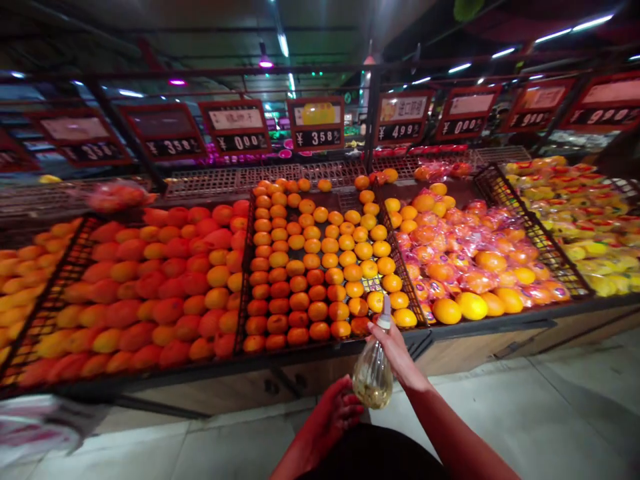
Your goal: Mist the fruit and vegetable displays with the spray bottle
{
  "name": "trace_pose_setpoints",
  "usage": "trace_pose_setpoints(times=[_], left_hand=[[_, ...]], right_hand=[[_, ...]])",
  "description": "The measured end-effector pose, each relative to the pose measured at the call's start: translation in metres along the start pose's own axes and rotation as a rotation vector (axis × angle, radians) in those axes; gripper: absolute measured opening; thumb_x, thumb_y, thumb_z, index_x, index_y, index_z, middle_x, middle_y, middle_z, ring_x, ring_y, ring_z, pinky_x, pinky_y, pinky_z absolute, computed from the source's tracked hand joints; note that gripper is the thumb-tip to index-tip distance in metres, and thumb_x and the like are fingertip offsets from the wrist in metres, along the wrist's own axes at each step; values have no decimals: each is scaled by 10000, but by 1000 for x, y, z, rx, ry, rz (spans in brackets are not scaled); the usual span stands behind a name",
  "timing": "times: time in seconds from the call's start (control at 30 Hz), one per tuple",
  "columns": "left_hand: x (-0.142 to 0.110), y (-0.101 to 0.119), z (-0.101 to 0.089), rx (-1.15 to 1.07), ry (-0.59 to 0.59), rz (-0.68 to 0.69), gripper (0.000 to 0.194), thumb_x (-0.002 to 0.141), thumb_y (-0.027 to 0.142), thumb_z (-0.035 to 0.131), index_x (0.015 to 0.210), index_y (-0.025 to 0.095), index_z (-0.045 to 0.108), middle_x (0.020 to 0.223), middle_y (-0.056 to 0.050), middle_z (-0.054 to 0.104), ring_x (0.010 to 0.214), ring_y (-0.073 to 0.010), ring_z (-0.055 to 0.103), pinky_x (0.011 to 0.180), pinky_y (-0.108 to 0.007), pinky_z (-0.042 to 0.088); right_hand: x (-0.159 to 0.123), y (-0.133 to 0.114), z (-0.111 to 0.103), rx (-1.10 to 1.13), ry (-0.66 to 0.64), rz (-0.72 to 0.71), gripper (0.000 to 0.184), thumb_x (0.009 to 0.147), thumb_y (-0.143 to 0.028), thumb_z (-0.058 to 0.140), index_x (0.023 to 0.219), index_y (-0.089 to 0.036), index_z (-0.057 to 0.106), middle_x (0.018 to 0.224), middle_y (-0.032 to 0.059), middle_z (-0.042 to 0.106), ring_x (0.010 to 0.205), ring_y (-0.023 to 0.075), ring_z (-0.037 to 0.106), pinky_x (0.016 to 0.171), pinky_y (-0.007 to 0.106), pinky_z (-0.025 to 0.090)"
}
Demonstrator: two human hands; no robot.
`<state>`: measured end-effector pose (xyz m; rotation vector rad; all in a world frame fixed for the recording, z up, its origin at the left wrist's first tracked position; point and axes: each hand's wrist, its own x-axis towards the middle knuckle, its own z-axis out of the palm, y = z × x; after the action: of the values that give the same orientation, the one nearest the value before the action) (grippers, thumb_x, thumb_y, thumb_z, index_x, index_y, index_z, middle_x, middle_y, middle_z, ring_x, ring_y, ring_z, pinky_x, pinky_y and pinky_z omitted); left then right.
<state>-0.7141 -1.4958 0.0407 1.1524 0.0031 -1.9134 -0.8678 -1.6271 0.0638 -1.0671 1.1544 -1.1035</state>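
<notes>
My right hand (396,352) is closed around the neck of a clear spray bottle (373,379) with a pale nozzle. The bottle leans slightly, and something yellowish shows through its lower part. Close to the bottle's lower left side is my left hand (336,415), its fingers loosely bent and apart; I cannot tell whether they touch the bottle. Just beyond the nozzle, rows of small orange mandarins (318,292) lie in a black mesh crate (246,280), with gaps between some rows.
Reddish-orange fruit (167,310) fills the section to the left. To the right lie bagged oranges (450,253), loose oranges (471,306) and wrapped yellow fruit (597,250). Price signs (316,125) hang behind. A whitish bag (43,430) is at the lower left, above the tiled floor (525,417).
</notes>
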Motion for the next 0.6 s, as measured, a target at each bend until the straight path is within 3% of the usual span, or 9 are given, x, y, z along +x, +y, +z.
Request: trace_pose_setpoints(times=[0.2, 0.37, 0.47, 0.6], left_hand=[[-20, 7, -17, -173, 92, 143, 311, 1102, 439, 398, 1002, 193, 561, 653, 38, 674, 538, -85, 630, 564, -201, 392], [-33, 5, -32, -409, 181, 231, 358, 1104, 454, 397, 947, 193, 585, 620, 18, 665, 498, -108, 606, 541, -227, 422], [-31, -3, -46, -516, 214, 327, 238, 1081, 380, 486, 1000, 218, 641, 650, 28, 694, 493, -109, 610, 518, -224, 434], [-18, -10, -67, -558, 98, 389, 157, 1033, 357, 598, 1049, 220, 675, 714, 9, 748, 567, -123, 677, 570, -225, 506]], right_hand=[[15, -10, 79, -169, -384, -135, 405, 751, -473, 773, 1028, -229, 604, 815, -32, 614, 748, 197, 570, 698, 328, 470], [2, -27, 143, -332, -674, -216, 365, 688, -381, 842, 951, -229, 640, 893, -17, 667, 798, 211, 607, 708, 326, 436], [-15, -33, 170, -425, -760, -225, 434, 653, -347, 871, 1025, -247, 672, 957, 1, 696, 854, 253, 636, 738, 350, 424], [-17, -33, 178, -427, -755, -230, 444, 641, -352, 872, 1022, -245, 672, 920, 0, 688, 841, 262, 635, 740, 360, 418]])
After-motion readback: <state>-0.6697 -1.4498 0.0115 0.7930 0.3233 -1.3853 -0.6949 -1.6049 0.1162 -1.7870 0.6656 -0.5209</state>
